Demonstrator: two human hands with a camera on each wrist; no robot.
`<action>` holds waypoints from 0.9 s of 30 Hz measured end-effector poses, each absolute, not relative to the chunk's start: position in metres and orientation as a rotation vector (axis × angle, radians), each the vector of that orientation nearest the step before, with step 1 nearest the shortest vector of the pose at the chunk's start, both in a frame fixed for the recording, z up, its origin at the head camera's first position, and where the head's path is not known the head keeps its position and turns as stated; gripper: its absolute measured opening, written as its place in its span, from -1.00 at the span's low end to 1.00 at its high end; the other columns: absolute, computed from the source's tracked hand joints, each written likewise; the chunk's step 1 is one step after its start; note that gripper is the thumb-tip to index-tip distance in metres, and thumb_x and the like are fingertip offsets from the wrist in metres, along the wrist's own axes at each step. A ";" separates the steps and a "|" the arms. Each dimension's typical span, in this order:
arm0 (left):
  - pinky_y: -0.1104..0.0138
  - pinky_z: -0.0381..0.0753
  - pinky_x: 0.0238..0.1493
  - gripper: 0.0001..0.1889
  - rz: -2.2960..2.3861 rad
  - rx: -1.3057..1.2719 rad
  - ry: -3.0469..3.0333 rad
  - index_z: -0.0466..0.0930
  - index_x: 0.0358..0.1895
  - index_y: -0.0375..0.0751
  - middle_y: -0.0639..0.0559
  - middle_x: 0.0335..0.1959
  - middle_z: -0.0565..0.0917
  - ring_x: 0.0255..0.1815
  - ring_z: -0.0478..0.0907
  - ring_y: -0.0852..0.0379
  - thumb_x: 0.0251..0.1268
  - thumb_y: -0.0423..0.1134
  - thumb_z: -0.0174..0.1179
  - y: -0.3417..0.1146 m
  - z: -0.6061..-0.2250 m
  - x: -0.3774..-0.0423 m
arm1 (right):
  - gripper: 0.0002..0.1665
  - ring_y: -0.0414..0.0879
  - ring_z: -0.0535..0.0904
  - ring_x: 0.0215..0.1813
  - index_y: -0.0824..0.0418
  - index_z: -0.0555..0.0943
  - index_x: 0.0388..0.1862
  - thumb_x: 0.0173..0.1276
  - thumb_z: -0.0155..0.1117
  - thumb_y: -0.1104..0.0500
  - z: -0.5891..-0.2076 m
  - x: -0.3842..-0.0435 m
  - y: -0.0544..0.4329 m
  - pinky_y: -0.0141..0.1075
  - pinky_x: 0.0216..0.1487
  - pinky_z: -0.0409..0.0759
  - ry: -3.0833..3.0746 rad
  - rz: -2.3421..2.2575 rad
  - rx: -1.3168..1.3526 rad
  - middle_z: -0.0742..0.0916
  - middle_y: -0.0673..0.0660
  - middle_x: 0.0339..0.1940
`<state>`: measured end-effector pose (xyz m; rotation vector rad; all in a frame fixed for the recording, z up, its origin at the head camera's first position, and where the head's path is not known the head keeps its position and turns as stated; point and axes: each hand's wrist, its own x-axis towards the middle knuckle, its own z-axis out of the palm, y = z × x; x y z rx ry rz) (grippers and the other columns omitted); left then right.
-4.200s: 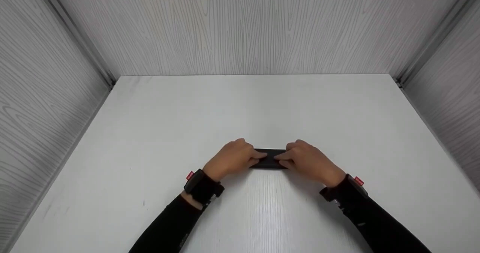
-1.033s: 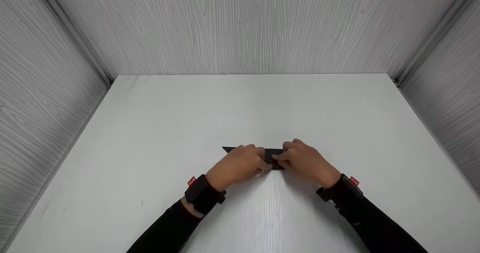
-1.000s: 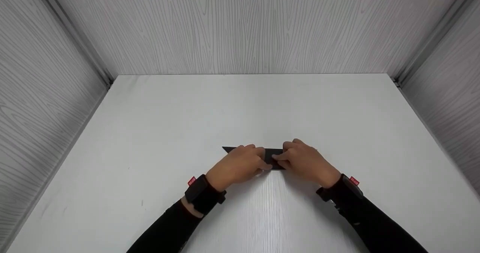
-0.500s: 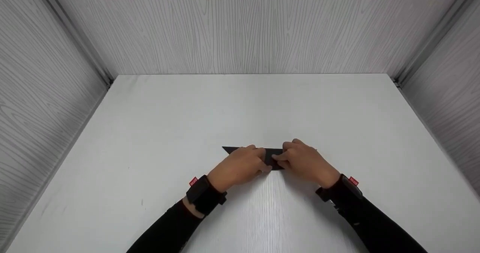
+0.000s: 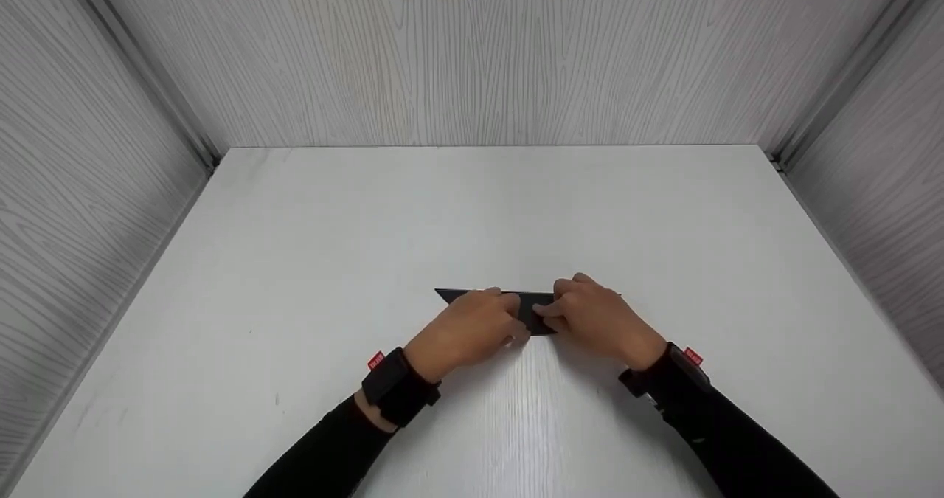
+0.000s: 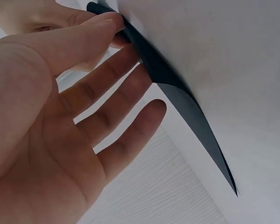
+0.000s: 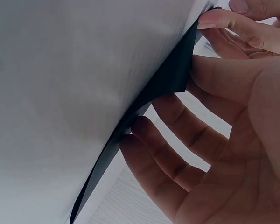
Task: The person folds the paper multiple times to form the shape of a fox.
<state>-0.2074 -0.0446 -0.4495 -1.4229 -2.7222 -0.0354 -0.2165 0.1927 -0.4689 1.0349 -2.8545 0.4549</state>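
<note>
A black sheet of paper (image 5: pixel 537 324), folded into a narrow strip with a pointed left end, lies crosswise on the white table. My left hand (image 5: pixel 476 328) reaches over its left part and pinches the near edge between thumb and fingers. My right hand (image 5: pixel 594 317) holds the right part, its thumb and bent index finger close to the left fingertips. In the left wrist view, the paper (image 6: pixel 191 112) curls up, its long tip running down past the little finger. The right wrist view has the paper (image 7: pixel 170 77) lifted in a curved flap over the right fingers.
The white table (image 5: pixel 487 210) runs out to a wood-grain back panel (image 5: pixel 472 55). Similar side panels stand at left (image 5: pixel 81 188) and right (image 5: pixel 870 158). Dark wrist bands with red tags sit on both wrists.
Over the last seconds my left hand has shifted rightward along the paper, and the pointed left end now shows beyond it. My right hand has stayed nearly still. The last second shows hardly any motion.
</note>
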 end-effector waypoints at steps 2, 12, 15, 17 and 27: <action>0.32 0.59 -0.18 -0.78 -0.001 -1.407 -2.704 0.87 -0.11 0.21 0.05 -0.13 0.73 -0.18 0.58 0.05 0.44 -0.30 0.38 -0.046 -0.451 -0.207 | -0.69 -0.03 0.48 -0.24 0.14 0.85 0.08 0.43 0.36 0.33 -0.468 -0.216 0.192 -0.25 -0.30 0.57 -2.859 0.459 1.031 0.65 0.07 -0.35; 0.14 0.71 0.06 -0.64 0.080 -1.313 -2.702 0.81 0.13 0.41 0.05 0.11 0.69 0.19 0.64 -0.01 0.48 -0.26 0.36 -0.059 -0.458 -0.202 | -0.72 -0.01 0.50 -0.23 0.17 0.85 0.06 0.43 0.40 0.32 -0.467 -0.216 0.191 -0.22 -0.29 0.60 -2.838 0.405 1.042 0.64 0.08 -0.36; 0.13 0.72 0.02 -0.66 0.070 -1.315 -2.684 0.81 0.13 0.40 0.04 0.09 0.69 0.14 0.66 -0.01 0.51 -0.23 0.34 -0.060 -0.459 -0.203 | -0.71 -0.01 0.50 -0.24 0.17 0.85 0.06 0.42 0.41 0.32 -0.467 -0.216 0.192 -0.22 -0.29 0.60 -2.829 0.389 1.038 0.64 0.09 -0.36; 0.14 0.72 -0.02 -0.67 0.063 -1.312 -2.679 0.81 0.13 0.38 0.04 0.06 0.68 0.08 0.66 -0.01 0.52 -0.22 0.33 -0.061 -0.459 -0.203 | -0.72 -0.01 0.49 -0.25 0.16 0.85 0.06 0.42 0.41 0.32 -0.468 -0.216 0.192 -0.22 -0.30 0.60 -2.825 0.381 1.038 0.64 0.09 -0.36; 0.15 0.69 -0.14 -0.77 0.035 -1.280 -2.671 0.86 0.04 0.24 0.04 -0.06 0.65 -0.10 0.63 0.00 0.58 0.04 0.22 -0.065 -0.459 -0.202 | -0.74 0.02 0.53 -0.23 0.08 0.86 0.07 0.48 0.41 0.26 -0.469 -0.217 0.191 -0.16 -0.31 0.67 -2.839 0.324 1.048 0.65 0.11 -0.34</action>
